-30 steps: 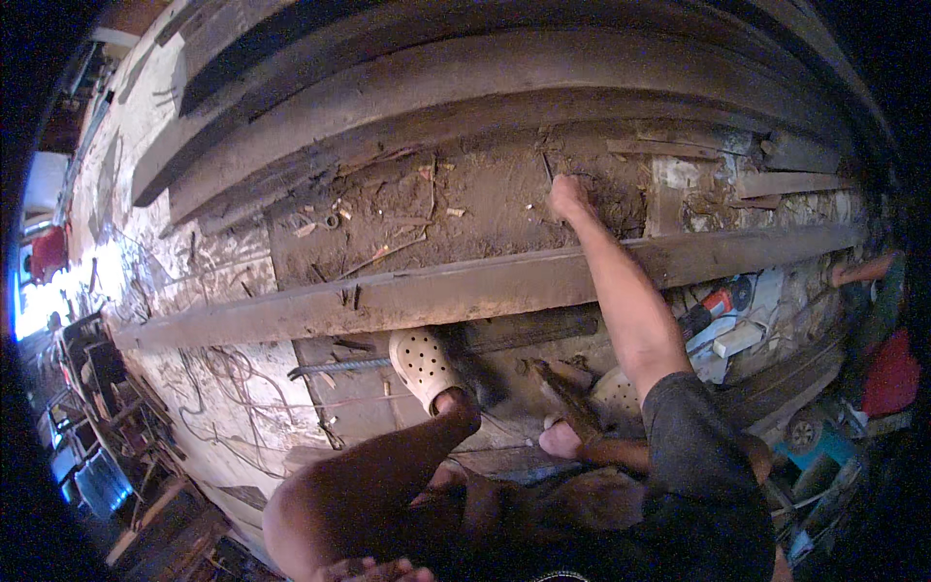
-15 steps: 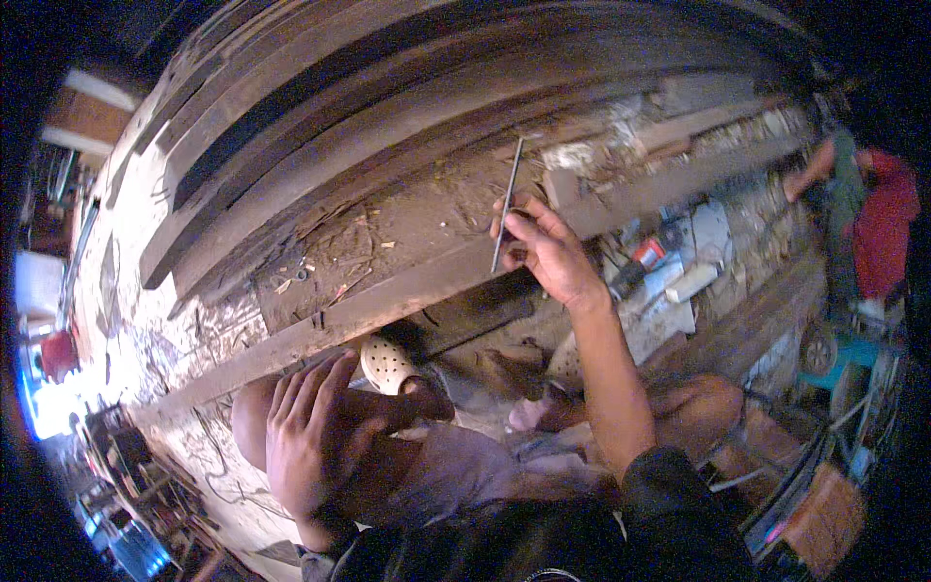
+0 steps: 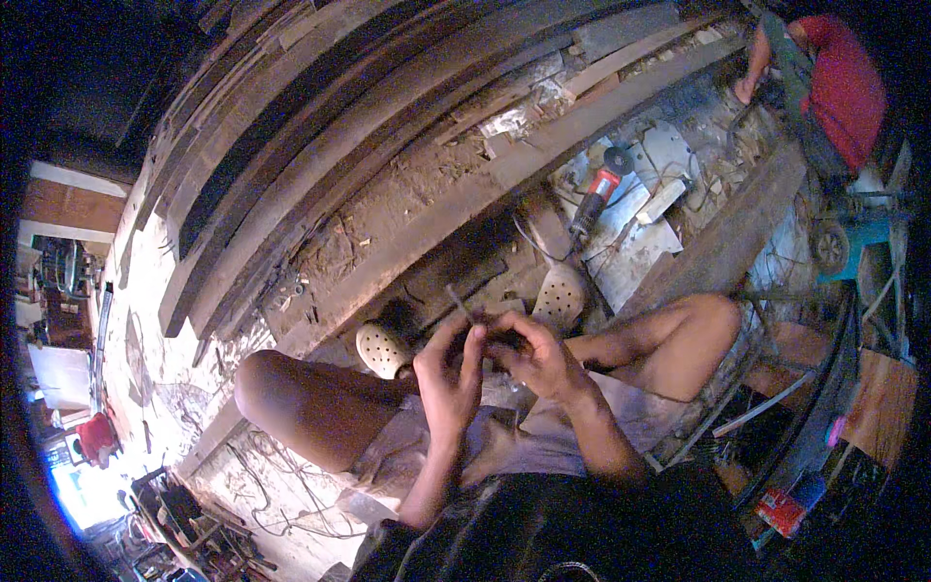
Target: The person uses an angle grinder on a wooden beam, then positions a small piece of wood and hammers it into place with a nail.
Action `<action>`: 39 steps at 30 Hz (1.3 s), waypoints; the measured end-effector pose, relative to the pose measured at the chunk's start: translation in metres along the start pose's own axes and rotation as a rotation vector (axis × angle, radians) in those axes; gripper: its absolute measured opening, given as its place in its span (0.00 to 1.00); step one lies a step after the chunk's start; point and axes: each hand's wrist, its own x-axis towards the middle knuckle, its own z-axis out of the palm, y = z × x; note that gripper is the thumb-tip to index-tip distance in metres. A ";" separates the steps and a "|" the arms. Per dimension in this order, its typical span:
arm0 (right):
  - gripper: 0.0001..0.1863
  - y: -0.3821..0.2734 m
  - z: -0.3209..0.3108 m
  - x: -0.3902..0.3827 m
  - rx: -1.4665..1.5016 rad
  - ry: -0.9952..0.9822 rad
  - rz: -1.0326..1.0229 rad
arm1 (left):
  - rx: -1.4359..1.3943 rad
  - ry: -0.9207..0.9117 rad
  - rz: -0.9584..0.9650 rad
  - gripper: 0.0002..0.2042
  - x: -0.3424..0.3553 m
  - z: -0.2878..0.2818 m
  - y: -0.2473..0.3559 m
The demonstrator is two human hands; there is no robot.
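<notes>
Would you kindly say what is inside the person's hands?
A thin rod sticks out between the left hand and right hand; they cover its lower end and anything else inside.

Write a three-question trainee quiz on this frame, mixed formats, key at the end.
1. True or false: the person's left hand and right hand are close together, with a thin rod sticking out past the fingers.

2. Pick one. The co-worker's top is:
A) white
B) yellow
C) red

3. Fill in the blank: of the two pale shoes with holes, the red-and-black power tool lies nearer the ____ one.

Key: 1. True; 2. C; 3. right
</notes>
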 end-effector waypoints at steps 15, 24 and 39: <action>0.24 0.154 -0.038 0.001 -0.506 0.342 0.200 | -0.053 0.200 0.331 0.13 0.160 0.036 -0.048; 0.22 0.210 -0.026 0.001 -0.473 0.035 -0.067 | -0.096 0.091 0.254 0.09 0.251 0.101 -0.122; 0.30 0.172 -0.021 0.041 0.642 0.056 1.169 | 0.109 0.039 0.301 0.06 0.293 0.148 -0.168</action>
